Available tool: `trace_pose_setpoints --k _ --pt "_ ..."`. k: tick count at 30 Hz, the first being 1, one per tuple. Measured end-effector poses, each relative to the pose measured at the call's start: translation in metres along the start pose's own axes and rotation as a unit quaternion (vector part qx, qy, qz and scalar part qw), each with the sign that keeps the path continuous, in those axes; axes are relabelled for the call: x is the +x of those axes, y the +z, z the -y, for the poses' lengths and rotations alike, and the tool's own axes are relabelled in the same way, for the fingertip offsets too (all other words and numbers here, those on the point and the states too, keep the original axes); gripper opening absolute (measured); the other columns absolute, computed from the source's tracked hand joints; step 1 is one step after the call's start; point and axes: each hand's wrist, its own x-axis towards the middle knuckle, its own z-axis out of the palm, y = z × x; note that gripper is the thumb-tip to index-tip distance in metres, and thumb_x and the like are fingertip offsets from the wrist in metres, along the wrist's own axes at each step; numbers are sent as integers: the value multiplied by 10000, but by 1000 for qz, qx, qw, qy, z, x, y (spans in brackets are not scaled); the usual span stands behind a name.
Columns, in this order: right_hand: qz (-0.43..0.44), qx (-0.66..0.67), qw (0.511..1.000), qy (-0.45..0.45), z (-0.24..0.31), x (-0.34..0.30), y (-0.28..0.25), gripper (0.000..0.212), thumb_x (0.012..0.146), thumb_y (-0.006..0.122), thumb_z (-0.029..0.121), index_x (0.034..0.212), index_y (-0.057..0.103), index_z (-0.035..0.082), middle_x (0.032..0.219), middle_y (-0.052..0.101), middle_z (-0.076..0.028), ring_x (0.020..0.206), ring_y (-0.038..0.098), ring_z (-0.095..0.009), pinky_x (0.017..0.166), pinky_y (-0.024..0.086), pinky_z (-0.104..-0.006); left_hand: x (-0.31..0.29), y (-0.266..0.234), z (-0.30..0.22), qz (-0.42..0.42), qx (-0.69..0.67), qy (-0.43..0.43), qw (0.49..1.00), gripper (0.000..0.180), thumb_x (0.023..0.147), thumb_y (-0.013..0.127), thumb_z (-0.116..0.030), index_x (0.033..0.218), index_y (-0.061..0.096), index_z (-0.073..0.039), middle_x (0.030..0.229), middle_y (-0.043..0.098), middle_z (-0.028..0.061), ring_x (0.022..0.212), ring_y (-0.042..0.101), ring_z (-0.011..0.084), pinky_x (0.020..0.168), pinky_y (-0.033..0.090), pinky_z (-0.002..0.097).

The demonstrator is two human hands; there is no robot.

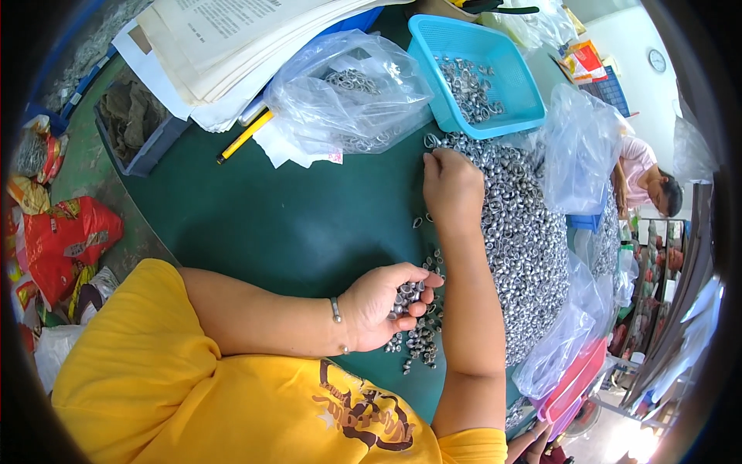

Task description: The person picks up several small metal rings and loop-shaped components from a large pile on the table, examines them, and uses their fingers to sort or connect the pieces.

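Note:
A handful of small silver metal rings lies in my left hand, whose palm is turned up with the fingers curled round them. My right hand is closed at the upper left edge of a large heap of the same rings. Its fingertips are hidden, so whatever it grips does not show. Just beyond it stands a light blue plastic basket with loose rings in its bottom. More rings are scattered on the dark green tabletop beside and below my left hand.
Clear plastic bags with rings lie at the back, near a yellow pen and stacked papers. A grey bin with cloth stands left. Plastic bags and a red tray border the heap. A person in pink sits right.

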Motion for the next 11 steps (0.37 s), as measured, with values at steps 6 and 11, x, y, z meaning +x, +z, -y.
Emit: trace_pose_setpoints --k 6,11 --pt "164 761 492 389 -12 -16 -38 68 819 456 88 827 472 22 603 448 -50 380 283 -61 327 197 -176 1 -3 -1 5 -16 5 1000 188 816 478 -183 877 535 -15 721 486 36 592 439 110 443 320 210" --pt "195 834 377 354 -18 -40 -57 135 833 418 127 895 462 15 596 441 -64 377 298 -71 316 207 -182 5 -4 1 -16 3 26 1000 191 828 482 -202 915 535 -40 762 509 34 627 460 117 500 353 217"
